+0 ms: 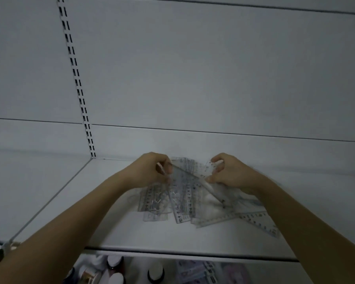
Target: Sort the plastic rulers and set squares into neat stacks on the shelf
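A loose pile of clear plastic rulers (183,203) and set squares (252,218) lies fanned out on the white shelf (115,228), near the back wall. My left hand (150,171) pinches the upper left end of a clear ruler raised above the pile. My right hand (228,173) pinches a small clear ruler piece (210,168) between thumb and fingers, just right of the left hand. Both hands hover over the back of the pile. The plastic pieces overlap, so their edges are hard to separate.
A slotted upright (78,87) runs up the white back panel at the left. The shelf's front edge (172,252) crosses the lower frame. Below it stand several dark-capped bottles (155,273) and packets (195,271).
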Tool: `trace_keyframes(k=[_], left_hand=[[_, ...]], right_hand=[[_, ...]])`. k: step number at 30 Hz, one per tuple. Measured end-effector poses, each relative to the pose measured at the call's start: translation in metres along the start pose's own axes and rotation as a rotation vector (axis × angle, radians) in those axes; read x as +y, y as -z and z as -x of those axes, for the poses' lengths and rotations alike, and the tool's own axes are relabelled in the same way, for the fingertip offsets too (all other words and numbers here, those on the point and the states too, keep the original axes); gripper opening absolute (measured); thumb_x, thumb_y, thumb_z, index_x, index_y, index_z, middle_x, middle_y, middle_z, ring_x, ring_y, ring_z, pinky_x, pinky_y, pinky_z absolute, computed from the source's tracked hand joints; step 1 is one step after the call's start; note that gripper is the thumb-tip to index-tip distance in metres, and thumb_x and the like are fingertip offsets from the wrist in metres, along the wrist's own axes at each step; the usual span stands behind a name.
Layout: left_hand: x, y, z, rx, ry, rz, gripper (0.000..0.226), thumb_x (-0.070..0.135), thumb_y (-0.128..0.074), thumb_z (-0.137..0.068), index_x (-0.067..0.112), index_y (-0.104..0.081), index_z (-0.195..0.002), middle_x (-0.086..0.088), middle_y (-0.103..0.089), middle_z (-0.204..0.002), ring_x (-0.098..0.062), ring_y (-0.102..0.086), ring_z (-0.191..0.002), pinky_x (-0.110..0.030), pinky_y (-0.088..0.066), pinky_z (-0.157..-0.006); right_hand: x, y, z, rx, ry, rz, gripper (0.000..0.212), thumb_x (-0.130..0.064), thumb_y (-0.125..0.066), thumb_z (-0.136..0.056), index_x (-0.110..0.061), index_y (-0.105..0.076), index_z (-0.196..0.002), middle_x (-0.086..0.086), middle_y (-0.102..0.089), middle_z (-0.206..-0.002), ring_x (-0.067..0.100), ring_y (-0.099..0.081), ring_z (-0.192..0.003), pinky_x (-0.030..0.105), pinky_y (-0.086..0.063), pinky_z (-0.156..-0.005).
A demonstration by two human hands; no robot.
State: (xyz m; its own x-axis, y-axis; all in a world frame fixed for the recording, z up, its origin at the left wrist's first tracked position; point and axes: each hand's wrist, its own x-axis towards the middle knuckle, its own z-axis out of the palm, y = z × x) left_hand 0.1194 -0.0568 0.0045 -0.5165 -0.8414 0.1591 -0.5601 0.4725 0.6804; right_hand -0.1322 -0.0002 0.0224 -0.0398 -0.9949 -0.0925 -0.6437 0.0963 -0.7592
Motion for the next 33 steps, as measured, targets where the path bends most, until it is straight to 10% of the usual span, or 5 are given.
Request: trace_keyframes(k=[11,19,27,33], left_hand=[[0.027,-0.004,0.013,0.222,0.323,0.888,0.021,0.016,-0.042,-0.104,0.010,-0.060,-0.112,-0.009,-0.074,-0.099,-0.019,-0.070,-0.080,-0.027,-0.053,-0.067],[0.034,-0.019,0.021,0.382,0.412,0.953,0.009,0.008,-0.055,-0.097,0.009,-0.053,-0.106,-0.005,-0.075,-0.102,-0.012,-0.064,-0.069,-0.024,-0.042,-0.057],[0.050,-0.026,0.037,0.264,0.388,0.962,0.023,0.010,-0.051,-0.099,0.010,-0.053,-0.121,-0.013,-0.072,-0.110,-0.030,-0.069,-0.088,-0.033,-0.055,-0.073],[0.055,-0.030,0.044,0.286,0.301,0.860,0.026,0.000,-0.047,-0.099,0.011,-0.055,-0.121,-0.016,-0.068,-0.114,-0.033,-0.071,-0.087,-0.029,-0.057,-0.068]], right_hand=[[-0.001,0.018,0.009,0.000,-0.017,-0.463,0.018,-0.015,-0.049,-0.100,-0.004,-0.062,-0.106,0.014,-0.071,-0.087,0.023,-0.067,-0.062,0.028,-0.051,-0.051],[-0.003,0.020,0.013,-0.035,0.020,-0.401,0.056,-0.063,-0.062,-0.080,-0.030,-0.052,-0.124,0.001,-0.044,-0.083,0.011,-0.035,-0.059,0.024,-0.028,-0.046],[-0.008,0.015,0.019,-0.155,0.057,-0.642,0.010,-0.019,-0.044,-0.102,-0.009,-0.047,-0.103,0.020,-0.070,-0.094,0.025,-0.059,-0.062,0.031,-0.046,-0.053],[0.001,0.020,0.019,-0.076,0.071,-0.488,0.021,-0.021,-0.066,-0.091,-0.012,-0.062,-0.110,0.012,-0.069,-0.084,0.017,-0.064,-0.057,0.027,-0.046,-0.054]])
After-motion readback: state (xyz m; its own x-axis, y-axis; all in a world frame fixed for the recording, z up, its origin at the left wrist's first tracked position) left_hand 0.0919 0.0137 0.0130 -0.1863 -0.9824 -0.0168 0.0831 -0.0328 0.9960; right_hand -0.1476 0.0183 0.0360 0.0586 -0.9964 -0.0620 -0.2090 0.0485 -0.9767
